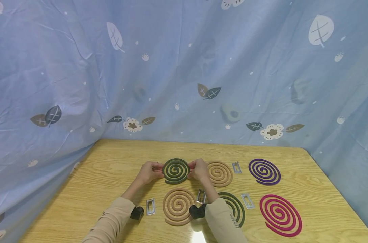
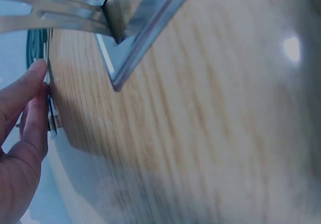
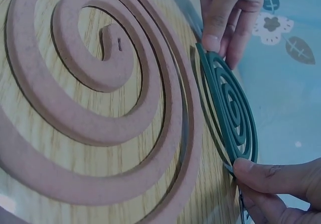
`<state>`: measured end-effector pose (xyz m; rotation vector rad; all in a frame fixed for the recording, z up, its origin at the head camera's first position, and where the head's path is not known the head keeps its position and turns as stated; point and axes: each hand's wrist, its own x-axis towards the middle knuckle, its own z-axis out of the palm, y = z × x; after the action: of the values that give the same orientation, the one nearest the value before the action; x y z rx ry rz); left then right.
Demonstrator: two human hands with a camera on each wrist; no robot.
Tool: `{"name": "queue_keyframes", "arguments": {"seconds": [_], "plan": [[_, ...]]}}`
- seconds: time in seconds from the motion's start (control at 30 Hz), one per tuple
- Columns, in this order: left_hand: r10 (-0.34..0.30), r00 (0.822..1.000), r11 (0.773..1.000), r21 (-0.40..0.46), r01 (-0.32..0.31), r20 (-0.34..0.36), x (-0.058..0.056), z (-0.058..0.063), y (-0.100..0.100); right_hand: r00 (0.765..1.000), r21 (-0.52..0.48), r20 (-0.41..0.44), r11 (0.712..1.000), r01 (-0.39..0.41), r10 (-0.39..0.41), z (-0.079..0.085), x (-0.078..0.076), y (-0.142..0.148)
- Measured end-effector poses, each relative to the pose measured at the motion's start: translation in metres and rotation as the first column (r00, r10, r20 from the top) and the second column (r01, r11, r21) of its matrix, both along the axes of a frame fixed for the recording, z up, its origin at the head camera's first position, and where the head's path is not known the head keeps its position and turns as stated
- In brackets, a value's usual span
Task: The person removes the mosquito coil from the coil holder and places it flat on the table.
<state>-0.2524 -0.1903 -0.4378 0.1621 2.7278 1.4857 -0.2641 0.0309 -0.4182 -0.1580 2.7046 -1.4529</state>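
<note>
Both hands hold a dark green mosquito coil by its opposite edges, close over the far middle of the wooden table. My left hand pinches its left edge between thumb and fingers, and my right hand pinches its right edge. Seen edge-on in the right wrist view, the green coil spans the gap between the two hands. Nearer to me lies a tan coil, between a metal coil stand on its left and another metal stand on its right.
Right of the hands lie another tan coil, a purple coil, a crimson coil and a second green coil partly under my right sleeve. Two more metal stands lie among them. A blue patterned curtain surrounds the table.
</note>
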Motion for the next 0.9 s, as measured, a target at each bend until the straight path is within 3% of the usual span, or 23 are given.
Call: {"name": "queue_keyframes", "arguments": {"seconds": [0.5, 0.6, 0.77, 0.9], "plan": [[0.056, 0.998, 0.997, -0.058, -0.055, 0.02, 0.0, 0.005, 0.004, 1.0, 0.001, -0.004, 1.0, 0.005, -0.005, -0.005, -0.003, -0.006], [0.076, 0.997, 0.995, -0.073, -0.075, 0.012, 0.0, 0.003, 0.005, 1.0, -0.022, 0.009, 1.0, 0.006, -0.006, -0.006, -0.003, -0.006], [0.098, 0.995, 0.992, -0.073, -0.1, -0.027, 0.003, 0.002, 0.006, 0.999, -0.077, -0.037, 0.997, 0.013, -0.016, -0.005, -0.001, -0.002], [0.095, 0.993, 0.995, -0.037, -0.097, -0.063, 0.007, 0.005, 0.002, 0.999, -0.189, -0.035, 0.982, -0.009, 0.003, 0.002, 0.0, 0.011]]}}
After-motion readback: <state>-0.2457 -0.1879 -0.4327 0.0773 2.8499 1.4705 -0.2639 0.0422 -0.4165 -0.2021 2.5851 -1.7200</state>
